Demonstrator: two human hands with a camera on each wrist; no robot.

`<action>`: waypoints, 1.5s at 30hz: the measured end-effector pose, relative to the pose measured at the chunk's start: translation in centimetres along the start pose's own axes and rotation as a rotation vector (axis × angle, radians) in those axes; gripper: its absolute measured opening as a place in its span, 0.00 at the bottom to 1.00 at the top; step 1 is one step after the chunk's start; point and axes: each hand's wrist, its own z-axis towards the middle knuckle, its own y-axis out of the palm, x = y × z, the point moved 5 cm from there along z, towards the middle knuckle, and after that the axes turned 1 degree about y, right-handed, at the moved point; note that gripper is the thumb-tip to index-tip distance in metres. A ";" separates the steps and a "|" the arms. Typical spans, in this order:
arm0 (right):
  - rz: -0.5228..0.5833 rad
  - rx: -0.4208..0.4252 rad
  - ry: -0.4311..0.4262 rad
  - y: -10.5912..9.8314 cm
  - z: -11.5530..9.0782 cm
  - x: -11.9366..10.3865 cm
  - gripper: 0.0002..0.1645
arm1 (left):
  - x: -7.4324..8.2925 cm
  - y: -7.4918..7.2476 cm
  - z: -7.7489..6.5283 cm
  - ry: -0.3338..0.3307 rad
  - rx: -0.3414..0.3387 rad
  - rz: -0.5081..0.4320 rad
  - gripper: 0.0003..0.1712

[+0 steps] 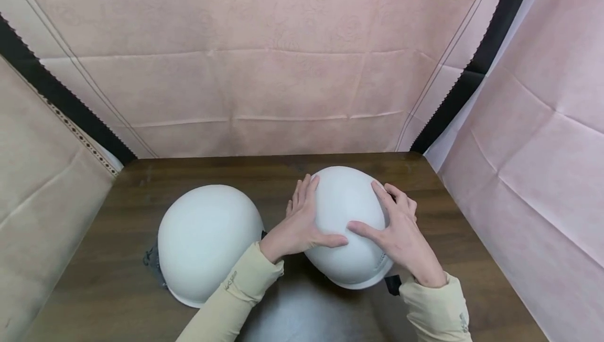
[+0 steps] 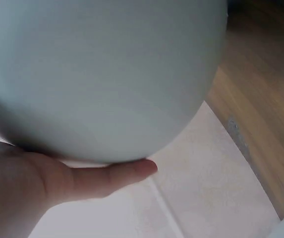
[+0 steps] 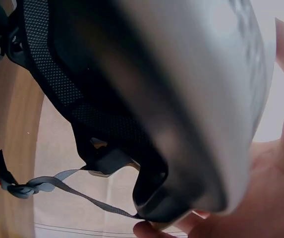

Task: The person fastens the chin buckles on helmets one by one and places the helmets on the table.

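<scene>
A white helmet (image 1: pixel 346 200) is held between both hands over the right half of the table. My left hand (image 1: pixel 302 226) lies along its left side with straight fingers, the thumb stretched across the shell; the left wrist view shows a straight digit pressed to the smooth shell. On the other side my right hand (image 1: pixel 401 232) grips the helmet, thumb on the shell and fingers around the side. Black inner padding (image 3: pixel 57 79) and a thin grey chin strap (image 3: pixel 94 201) with a black-and-red buckle (image 3: pixel 0 171) show in the right wrist view. Fingertips reach the rim there.
A second white helmet (image 1: pixel 207 242) sits dome up on the table to the left, some grey mesh (image 1: pixel 153 263) poking out at its left edge. The brown wooden table (image 1: pixel 472 279) meets pale pink fabric walls (image 1: pixel 283 85) at its back and sides.
</scene>
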 end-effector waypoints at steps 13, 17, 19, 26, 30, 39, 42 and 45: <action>0.107 -0.057 -0.025 0.0 -0.1 1.8 0.60 | -0.2 0.1 -0.1 -0.018 0.029 -0.053 0.71; 0.105 -0.069 -0.022 0.1 0.0 1.6 0.59 | 0.4 -0.1 0.2 0.023 -0.003 0.010 0.72; 0.105 -0.055 -0.043 0.2 0.0 1.4 0.57 | 0.8 -0.1 0.3 0.045 -0.016 0.029 0.73; 0.124 0.004 -0.082 0.1 0.2 0.9 0.55 | 1.5 -0.2 0.4 0.073 0.021 0.044 0.71; 0.129 0.027 -0.084 -0.1 0.1 0.6 0.55 | 1.6 -0.1 0.3 0.086 0.018 0.050 0.66; 0.114 0.062 -0.106 -0.6 0.2 -0.1 0.56 | 1.2 0.5 0.0 0.012 -0.006 -0.045 0.70; 0.146 0.069 -0.087 -0.7 0.2 -0.1 0.59 | 1.1 0.6 -0.1 -0.001 -0.004 -0.064 0.70; 0.182 0.073 -0.031 -0.8 0.2 0.0 0.61 | 1.0 0.6 -0.1 -0.009 0.005 -0.081 0.69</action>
